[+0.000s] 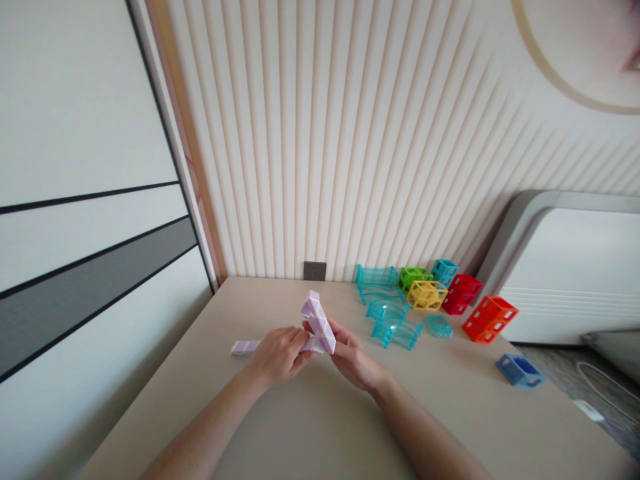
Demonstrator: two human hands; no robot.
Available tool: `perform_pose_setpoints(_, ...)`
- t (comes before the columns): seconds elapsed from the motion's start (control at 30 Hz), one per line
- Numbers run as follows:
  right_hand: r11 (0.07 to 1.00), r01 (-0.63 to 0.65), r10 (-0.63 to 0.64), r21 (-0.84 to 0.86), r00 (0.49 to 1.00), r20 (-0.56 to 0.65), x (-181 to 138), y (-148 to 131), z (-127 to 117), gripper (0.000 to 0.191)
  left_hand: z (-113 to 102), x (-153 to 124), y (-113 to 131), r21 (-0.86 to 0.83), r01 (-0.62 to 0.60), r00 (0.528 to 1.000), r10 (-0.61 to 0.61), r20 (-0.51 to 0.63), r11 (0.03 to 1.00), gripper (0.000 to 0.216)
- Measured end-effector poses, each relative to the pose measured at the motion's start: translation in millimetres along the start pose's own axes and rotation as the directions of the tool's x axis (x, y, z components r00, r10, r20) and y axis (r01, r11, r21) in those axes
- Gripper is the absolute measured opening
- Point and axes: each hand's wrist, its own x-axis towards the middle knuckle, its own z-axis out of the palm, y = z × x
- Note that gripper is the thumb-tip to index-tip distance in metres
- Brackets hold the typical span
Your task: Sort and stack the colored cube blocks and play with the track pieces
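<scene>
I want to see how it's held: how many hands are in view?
2. The left hand holds the purple toy from its left side; the right hand holds it on the right. Some fingers are hidden.

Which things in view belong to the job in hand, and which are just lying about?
In use:
- lilac chain
- left hand
- right hand

Just lying about, it seems:
- clear teal pieces
- green block
- yellow block
- teal block
- red block
- orange block
- blue block
</scene>
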Motion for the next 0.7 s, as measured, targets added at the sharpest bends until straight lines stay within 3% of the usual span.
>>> perform_pose_setpoints(0.2,0.964,-0.085,0.081,0.254,0.996,0.026,-2,-3,-4,0.082,-1,0,1,-0.069,-0.041,0.999,0.041,0.005,0.997,0.039)
perform_pose_setpoints(0.4,0.860,-0.162,0.137,0.484,0.987,0.086,-3,8,-12,0.076,-9,0,8,-0.144,-0.132,0.987,0.144,0.072,0.981,0.046)
perform_pose_setpoints(0.57,0.868,-0.152,0.113,0.472,0.988,0.110,-2,3,-10,0.069,-5,1,11,-0.124,-0.144,0.989,0.145,-0.006,0.982,0.051)
perform_pose_setpoints(0.7,0.913,-0.028,0.045,0.407,0.998,-0.033,2,1,-6,0.056,-4,3,9,-0.074,-0.086,0.994,0.081,-0.068,0.994,0.049)
